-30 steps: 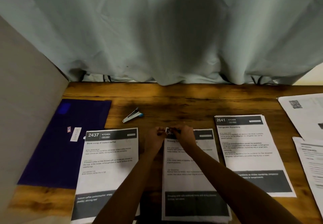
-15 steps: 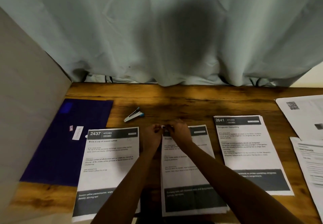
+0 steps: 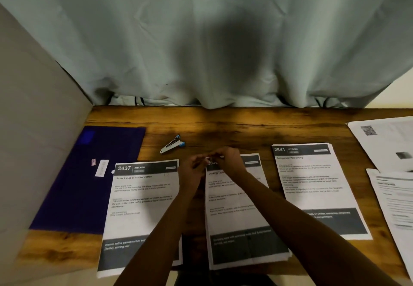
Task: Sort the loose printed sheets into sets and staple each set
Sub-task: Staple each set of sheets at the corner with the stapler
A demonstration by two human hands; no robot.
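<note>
both the left hand [image 3: 193, 170] and right hand [image 3: 228, 160] pinch the top corner of the middle set [image 3: 237, 216]. the stapler [image 3: 172, 144] lies nearby.

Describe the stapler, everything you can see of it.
The stapler is small, with a pale metallic-looking body and blue parts at its far right end. It lies slanted on the wooden table, its two arms seeming to part toward the blue end, beyond the sheet marked 2437 and right of the purple folder. Nothing touches it.
</note>
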